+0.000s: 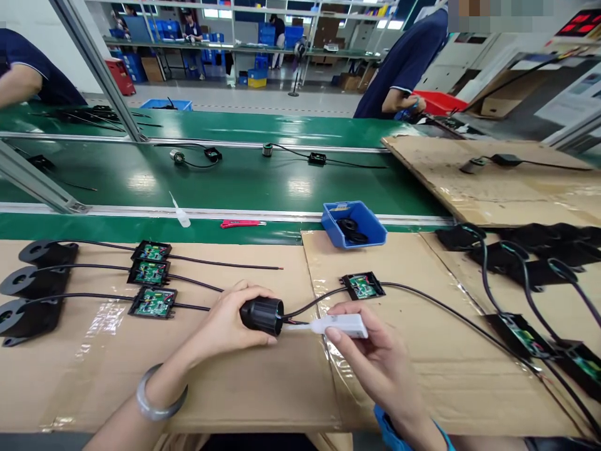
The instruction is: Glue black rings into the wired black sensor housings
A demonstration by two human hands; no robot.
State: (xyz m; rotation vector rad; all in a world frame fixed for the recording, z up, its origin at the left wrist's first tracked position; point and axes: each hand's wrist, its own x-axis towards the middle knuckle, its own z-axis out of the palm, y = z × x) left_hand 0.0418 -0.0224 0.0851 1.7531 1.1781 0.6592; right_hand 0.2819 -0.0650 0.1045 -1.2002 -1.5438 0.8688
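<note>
My left hand [235, 316] is wrapped round a black cylindrical housing [265, 315], tilted so its open end faces right. Between the thumb and fingers of my right hand [370, 341] is a small white dropper bottle [345, 326]. Its thin nozzle points left, at the mouth of the housing; whether the tip is inside I cannot tell. From the housing a black cable leads to an open black case with a green circuit board [364, 286], and another cable runs on to the right.
Left lie several round black housings [35, 316] cabled to boards [153, 302]. More cabled black parts [516, 335] lie right. A blue bin [354, 225], red cutter [243, 223] and second dropper bottle [181, 216] sit beyond the cardboard. Behind runs a green conveyor [235, 178]; people work past it.
</note>
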